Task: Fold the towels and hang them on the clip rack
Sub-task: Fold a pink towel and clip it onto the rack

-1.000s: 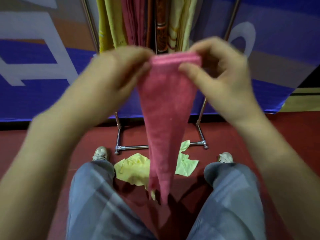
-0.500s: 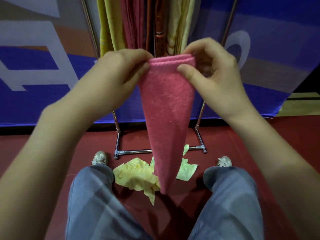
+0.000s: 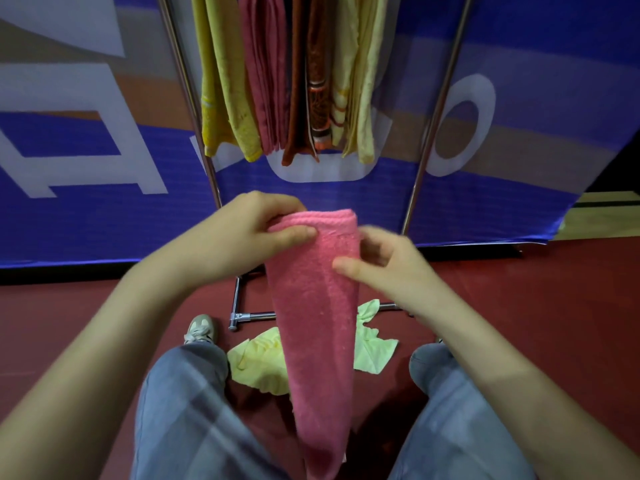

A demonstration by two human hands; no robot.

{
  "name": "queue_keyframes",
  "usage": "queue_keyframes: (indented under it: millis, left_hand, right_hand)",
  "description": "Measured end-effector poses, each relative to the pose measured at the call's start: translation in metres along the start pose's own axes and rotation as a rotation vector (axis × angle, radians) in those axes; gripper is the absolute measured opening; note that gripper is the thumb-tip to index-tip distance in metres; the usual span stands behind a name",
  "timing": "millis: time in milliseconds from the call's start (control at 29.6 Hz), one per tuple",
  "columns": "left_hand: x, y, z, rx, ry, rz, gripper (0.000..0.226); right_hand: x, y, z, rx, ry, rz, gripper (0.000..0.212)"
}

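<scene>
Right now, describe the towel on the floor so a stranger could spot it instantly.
Find the metal rack hung with towels. At its base, on the red floor between the person's feet, lies a pale yellow towel. Unlike the folded pink towel held above it, it is crumpled and unfolded.

Pink towel in left hand

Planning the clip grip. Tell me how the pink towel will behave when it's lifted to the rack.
Probably floppy: the pink towel hangs limp from the left hand, tapering downward. Likely light, since a pinch at its top fold holds it. Its nubby terry surface suggests it won't slip easily, though the folded layers may come apart.
</scene>
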State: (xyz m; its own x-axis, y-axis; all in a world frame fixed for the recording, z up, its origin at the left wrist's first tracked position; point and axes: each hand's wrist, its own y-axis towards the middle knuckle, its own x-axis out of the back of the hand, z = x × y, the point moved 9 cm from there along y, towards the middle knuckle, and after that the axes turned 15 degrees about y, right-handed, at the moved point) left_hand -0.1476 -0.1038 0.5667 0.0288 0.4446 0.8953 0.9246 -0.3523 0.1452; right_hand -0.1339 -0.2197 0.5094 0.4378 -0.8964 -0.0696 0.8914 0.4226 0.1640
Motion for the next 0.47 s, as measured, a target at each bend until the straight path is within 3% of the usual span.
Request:
queue_keyframes:
  millis: [203, 372, 473]
  left_hand:
    - [-0.026, 0.003, 0.002, 0.075, 0.058, 0.117, 0.03]
    - [-0.011, 0.009, -0.013, -0.021, 0.109, -0.041, 0.03]
    - [0.001, 0.009, -0.014, -0.025, 0.094, -0.124, 0.033]
  right_hand:
    - [-0.009, -0.005, -0.023, -0.076, 0.03, 0.041, 0.013]
    - [-0.01, -0.007, -0.03, -0.075, 0.125, 0.026, 0.021]
    - [-0.011, -0.014, -0.067, -0.187, 0.116, 0.101, 0.03]
